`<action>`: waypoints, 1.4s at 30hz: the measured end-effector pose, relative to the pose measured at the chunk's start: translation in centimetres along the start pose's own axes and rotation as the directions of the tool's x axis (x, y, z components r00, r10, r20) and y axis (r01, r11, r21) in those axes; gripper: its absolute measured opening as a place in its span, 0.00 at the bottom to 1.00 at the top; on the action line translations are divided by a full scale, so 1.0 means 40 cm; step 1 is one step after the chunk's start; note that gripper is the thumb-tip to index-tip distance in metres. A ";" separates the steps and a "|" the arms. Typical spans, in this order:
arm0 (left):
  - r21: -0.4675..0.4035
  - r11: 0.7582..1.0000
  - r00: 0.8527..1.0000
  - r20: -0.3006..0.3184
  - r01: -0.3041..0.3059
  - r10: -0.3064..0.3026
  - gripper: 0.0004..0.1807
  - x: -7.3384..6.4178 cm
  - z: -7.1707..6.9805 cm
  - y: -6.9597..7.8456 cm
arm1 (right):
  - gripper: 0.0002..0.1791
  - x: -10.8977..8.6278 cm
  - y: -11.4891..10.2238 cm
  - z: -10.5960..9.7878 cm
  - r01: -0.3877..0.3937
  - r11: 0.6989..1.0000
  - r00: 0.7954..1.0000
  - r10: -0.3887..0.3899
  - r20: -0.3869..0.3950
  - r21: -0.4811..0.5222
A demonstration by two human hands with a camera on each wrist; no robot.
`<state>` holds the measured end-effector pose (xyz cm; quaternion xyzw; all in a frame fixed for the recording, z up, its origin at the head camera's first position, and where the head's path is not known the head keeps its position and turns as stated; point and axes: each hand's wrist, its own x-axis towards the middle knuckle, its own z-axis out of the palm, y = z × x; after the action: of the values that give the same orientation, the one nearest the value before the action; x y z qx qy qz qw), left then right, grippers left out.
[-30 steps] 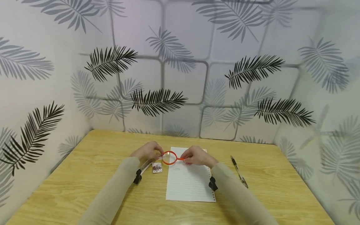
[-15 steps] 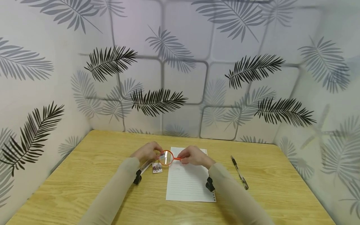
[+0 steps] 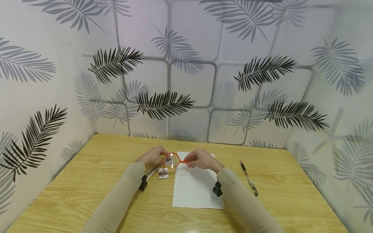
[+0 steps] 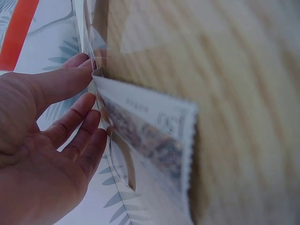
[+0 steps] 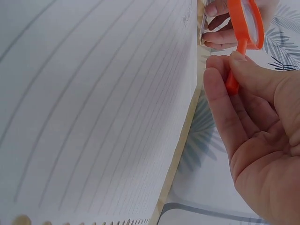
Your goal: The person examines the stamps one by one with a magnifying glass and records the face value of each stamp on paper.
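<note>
My right hand (image 3: pixel 201 160) pinches the orange handle of a magnifying glass (image 5: pixel 240 21) between thumb and fingers. Its round lens hovers right beside my left hand (image 3: pixel 152 156), overlapping the fingertips in the head view. Through the lens a small dark picture with a pale edge shows. My left thumb and fingers pinch the edge of a clear plastic sleeve (image 4: pixel 123 161), much of it hidden under that hand in the head view. Close by on the table, a postage stamp (image 3: pixel 163 173) with perforated edges shows a coloured picture; it looms large in the left wrist view.
A lined sheet of paper (image 3: pixel 198 192) with punched holes down its right side lies under my right hand, faint writing near its top left. To the right a black and clear pen (image 3: pixel 248 178) rests on the wooden table (image 3: pixel 78 194). Leaf-patterned walls enclose the back and sides.
The magnifying glass has moved a little left with my right hand, then slightly up, so its lens now overlaps the left fingertips. My left hand has stayed in place.
</note>
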<state>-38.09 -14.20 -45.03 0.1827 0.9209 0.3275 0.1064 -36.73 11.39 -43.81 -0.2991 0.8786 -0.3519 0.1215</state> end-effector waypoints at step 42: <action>-0.008 1.000 1.000 0.005 -0.007 0.007 0.16 0.000 0.000 0.000 | 0.10 -0.017 -0.015 0.001 -0.032 0.998 0.999 0.031 0.022 0.047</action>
<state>-38.10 -14.22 -45.03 0.1866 0.9187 0.3309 0.1082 -35.91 11.44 -43.43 -0.2858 0.8732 -0.3676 0.1435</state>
